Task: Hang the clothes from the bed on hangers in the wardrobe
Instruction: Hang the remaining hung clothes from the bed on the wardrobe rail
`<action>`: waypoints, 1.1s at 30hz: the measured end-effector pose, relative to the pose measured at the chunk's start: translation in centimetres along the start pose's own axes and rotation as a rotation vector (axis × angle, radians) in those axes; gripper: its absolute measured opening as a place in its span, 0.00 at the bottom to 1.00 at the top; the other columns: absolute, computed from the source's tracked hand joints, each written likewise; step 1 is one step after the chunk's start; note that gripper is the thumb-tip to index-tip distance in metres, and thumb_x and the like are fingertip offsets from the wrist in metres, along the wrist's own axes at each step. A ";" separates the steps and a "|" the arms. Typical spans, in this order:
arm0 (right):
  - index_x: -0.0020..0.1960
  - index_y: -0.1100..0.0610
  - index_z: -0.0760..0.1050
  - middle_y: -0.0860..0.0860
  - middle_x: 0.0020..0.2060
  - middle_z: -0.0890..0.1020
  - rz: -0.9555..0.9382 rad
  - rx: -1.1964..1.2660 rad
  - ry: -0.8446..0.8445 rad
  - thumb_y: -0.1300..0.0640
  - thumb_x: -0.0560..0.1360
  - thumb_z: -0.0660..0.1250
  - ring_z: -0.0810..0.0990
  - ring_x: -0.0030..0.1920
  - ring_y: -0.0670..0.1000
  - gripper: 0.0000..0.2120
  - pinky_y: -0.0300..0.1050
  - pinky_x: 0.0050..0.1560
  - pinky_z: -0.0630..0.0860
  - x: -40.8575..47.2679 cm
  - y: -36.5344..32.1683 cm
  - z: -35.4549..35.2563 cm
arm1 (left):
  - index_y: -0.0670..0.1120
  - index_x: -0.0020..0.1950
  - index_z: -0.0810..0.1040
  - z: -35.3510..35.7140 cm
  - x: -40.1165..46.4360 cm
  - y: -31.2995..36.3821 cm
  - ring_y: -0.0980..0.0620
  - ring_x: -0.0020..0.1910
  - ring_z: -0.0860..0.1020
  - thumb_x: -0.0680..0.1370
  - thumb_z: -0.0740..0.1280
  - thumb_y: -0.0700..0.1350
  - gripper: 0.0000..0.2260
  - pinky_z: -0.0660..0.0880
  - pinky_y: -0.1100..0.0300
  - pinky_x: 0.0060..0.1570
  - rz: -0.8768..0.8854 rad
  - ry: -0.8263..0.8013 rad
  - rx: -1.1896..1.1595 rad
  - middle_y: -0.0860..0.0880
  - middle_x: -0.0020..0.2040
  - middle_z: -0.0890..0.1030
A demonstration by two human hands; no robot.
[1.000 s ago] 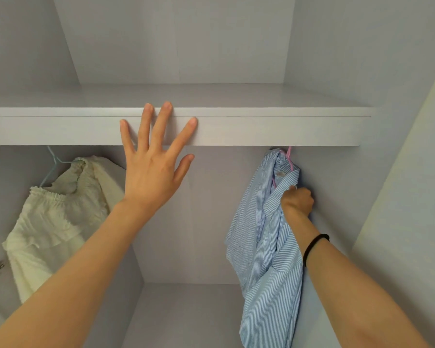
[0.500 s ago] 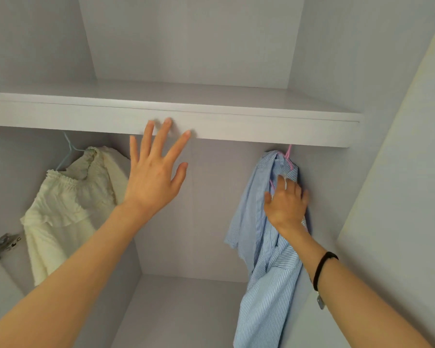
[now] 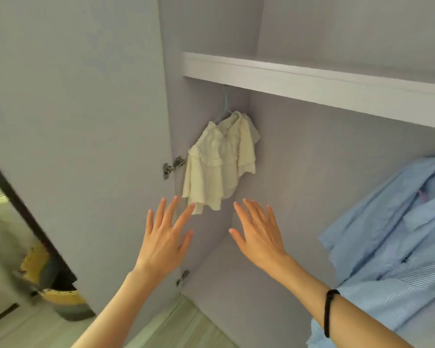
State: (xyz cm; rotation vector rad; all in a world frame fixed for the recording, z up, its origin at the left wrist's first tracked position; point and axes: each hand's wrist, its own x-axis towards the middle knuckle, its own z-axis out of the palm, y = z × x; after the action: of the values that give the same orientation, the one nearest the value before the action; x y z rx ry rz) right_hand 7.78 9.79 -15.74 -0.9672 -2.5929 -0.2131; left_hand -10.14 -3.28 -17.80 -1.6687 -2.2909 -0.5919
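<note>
Two hands were up in front of the open wardrobe (image 3: 299,151), both empty. The left hand (image 3: 165,237) had its fingers spread and straight, gripping nothing; the right hand (image 3: 259,234), a black band (image 3: 329,313) on its wrist, was just as flat and free. Far back on the left, the cream blouse (image 3: 219,164) hung on a teal hanger (image 3: 225,104) under the shelf (image 3: 312,79), beside the door hinge (image 3: 172,167). Over on the right, the blue striped shirt (image 3: 397,234) hung inside the wardrobe, its hanger mostly hidden. Neither hand touched either garment.
</note>
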 end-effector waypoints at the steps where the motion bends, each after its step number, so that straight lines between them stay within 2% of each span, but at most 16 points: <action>1: 0.61 0.59 0.75 0.58 0.57 0.79 -0.053 0.036 -0.015 0.46 0.65 0.75 0.79 0.57 0.58 0.29 0.62 0.54 0.73 0.1 -2.5 0.5 | 0.52 0.72 0.61 -0.8 -2.5 -1.8 0.36 0.71 0.62 0.79 0.49 0.56 0.23 0.62 0.38 0.64 -0.048 -0.016 0.048 0.41 0.71 0.66; 3: 0.61 0.58 0.75 0.58 0.57 0.79 -0.149 0.118 -0.082 0.44 0.70 0.65 0.79 0.57 0.57 0.25 0.62 0.55 0.73 -0.2 -7.8 1.1 | 0.52 0.72 0.63 -2.7 -7.8 -5.0 0.36 0.69 0.64 0.79 0.46 0.57 0.23 0.63 0.38 0.63 -0.170 -0.050 0.114 0.41 0.70 0.68; 5: 0.63 0.58 0.74 0.57 0.59 0.79 -0.231 0.216 -0.172 0.42 0.71 0.55 0.79 0.58 0.56 0.27 0.61 0.57 0.72 -1.0 -13.3 1.6 | 0.51 0.71 0.65 -4.8 -13.4 -7.9 0.36 0.69 0.65 0.78 0.48 0.58 0.23 0.65 0.37 0.61 -0.307 -0.067 0.154 0.40 0.69 0.69; 6: 0.65 0.57 0.72 0.57 0.61 0.77 -0.276 0.274 -0.185 0.42 0.72 0.54 0.77 0.61 0.57 0.28 0.61 0.60 0.70 -1.7 -16.2 1.8 | 0.51 0.70 0.66 -5.9 -16.4 -9.1 0.36 0.69 0.65 0.78 0.50 0.57 0.23 0.65 0.37 0.61 -0.379 -0.071 0.167 0.40 0.69 0.69; 8: 0.73 0.55 0.62 0.56 0.71 0.66 -0.359 0.390 -0.232 0.44 0.77 0.54 0.65 0.71 0.55 0.28 0.58 0.70 0.57 -3.6 -21.6 2.0 | 0.50 0.70 0.66 -8.1 -22.2 -10.9 0.37 0.69 0.64 0.77 0.52 0.56 0.24 0.64 0.39 0.62 -0.530 -0.067 0.170 0.40 0.69 0.68; 10: 0.76 0.52 0.51 0.52 0.75 0.56 -0.428 0.487 -0.311 0.44 0.79 0.54 0.52 0.75 0.51 0.28 0.53 0.73 0.46 -6.0 -26.4 2.1 | 0.50 0.71 0.64 -10.6 -27.7 -11.9 0.37 0.70 0.63 0.77 0.53 0.56 0.24 0.62 0.41 0.64 -0.679 -0.054 0.170 0.40 0.70 0.67; 11: 0.76 0.51 0.50 0.51 0.75 0.55 -0.455 0.532 -0.321 0.45 0.79 0.54 0.50 0.75 0.50 0.29 0.52 0.73 0.44 -7.3 -28.6 2.2 | 0.51 0.71 0.63 -11.7 -30.3 -12.1 0.37 0.70 0.63 0.77 0.54 0.56 0.23 0.61 0.40 0.64 -0.753 -0.042 0.173 0.40 0.70 0.66; 14: 0.75 0.53 0.55 0.51 0.74 0.59 -0.521 0.667 -0.386 0.47 0.78 0.58 0.54 0.75 0.50 0.28 0.53 0.74 0.45 -12.1 -34.9 1.6 | 0.51 0.71 0.62 -14.8 -37.9 -11.5 0.37 0.70 0.62 0.77 0.53 0.56 0.23 0.64 0.41 0.64 -0.942 0.000 0.175 0.40 0.70 0.66; 17: 0.73 0.54 0.61 0.53 0.71 0.65 -0.641 0.745 -0.429 0.49 0.77 0.61 0.59 0.73 0.52 0.26 0.52 0.73 0.47 -17.4 -40.6 0.6 | 0.51 0.71 0.65 -17.1 -45.6 -9.1 0.40 0.72 0.59 0.76 0.51 0.57 0.24 0.57 0.44 0.67 -1.136 0.038 0.181 0.41 0.72 0.64; 19: 0.72 0.54 0.62 0.53 0.71 0.66 -0.752 0.774 -0.460 0.50 0.77 0.62 0.60 0.73 0.52 0.26 0.50 0.72 0.47 -20.8 -44.0 -0.5 | 0.51 0.71 0.65 -18.5 -50.8 -6.9 0.42 0.74 0.56 0.76 0.49 0.59 0.26 0.55 0.44 0.70 -1.311 0.110 0.176 0.43 0.73 0.62; 21: 0.72 0.55 0.63 0.54 0.70 0.67 -0.868 0.821 -0.501 0.51 0.77 0.63 0.62 0.72 0.54 0.25 0.48 0.71 0.48 -23.8 -47.7 -1.9 | 0.52 0.73 0.63 -20.1 -55.4 -4.4 0.45 0.75 0.51 0.75 0.49 0.61 0.28 0.51 0.49 0.71 -1.493 0.214 0.180 0.45 0.75 0.59; 23: 0.72 0.56 0.63 0.54 0.70 0.67 -0.996 0.864 -0.557 0.50 0.77 0.62 0.62 0.72 0.54 0.25 0.48 0.71 0.50 -26.8 -51.2 -3.6 | 0.52 0.73 0.62 -21.6 -59.2 -2.1 0.46 0.75 0.49 0.77 0.53 0.59 0.26 0.49 0.51 0.71 -1.651 0.313 0.205 0.45 0.75 0.57; 25: 0.72 0.56 0.63 0.54 0.70 0.67 -1.124 0.903 -0.619 0.50 0.77 0.62 0.62 0.72 0.54 0.25 0.52 0.73 0.55 -29.8 -54.4 -5.3 | 0.51 0.73 0.62 -22.8 -62.1 0.3 0.45 0.75 0.49 0.79 0.56 0.55 0.23 0.51 0.50 0.71 -1.775 0.408 0.268 0.44 0.75 0.57; 27: 0.73 0.55 0.61 0.53 0.71 0.66 -1.242 0.935 -0.697 0.49 0.78 0.61 0.61 0.72 0.52 0.25 0.54 0.72 0.58 -32.7 -56.7 -6.9 | 0.52 0.74 0.60 -23.2 -64.4 2.7 0.48 0.75 0.47 0.80 0.57 0.52 0.22 0.49 0.53 0.72 -1.915 0.499 0.301 0.47 0.76 0.55; 31: 0.74 0.53 0.58 0.50 0.73 0.61 -1.516 0.919 -0.850 0.49 0.79 0.58 0.57 0.74 0.49 0.26 0.49 0.74 0.50 -37.8 -59.5 -8.2 | 0.52 0.74 0.59 -22.9 -67.0 7.2 0.49 0.75 0.46 0.80 0.57 0.52 0.22 0.47 0.57 0.71 -2.147 0.642 0.421 0.48 0.76 0.54; 33: 0.74 0.53 0.58 0.50 0.73 0.61 -1.618 0.907 -0.926 0.50 0.79 0.59 0.57 0.73 0.49 0.25 0.51 0.74 0.52 -39.7 -60.3 -8.3 | 0.52 0.74 0.58 -22.5 -67.3 8.9 0.49 0.75 0.45 0.80 0.57 0.51 0.22 0.46 0.57 0.72 -2.274 0.704 0.442 0.48 0.76 0.53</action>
State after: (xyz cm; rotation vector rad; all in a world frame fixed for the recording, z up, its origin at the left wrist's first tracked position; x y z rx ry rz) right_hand -1.67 -61.76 -24.23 1.7191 -2.8409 1.1301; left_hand 18.61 -68.39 -24.87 1.5988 -2.2105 -0.5693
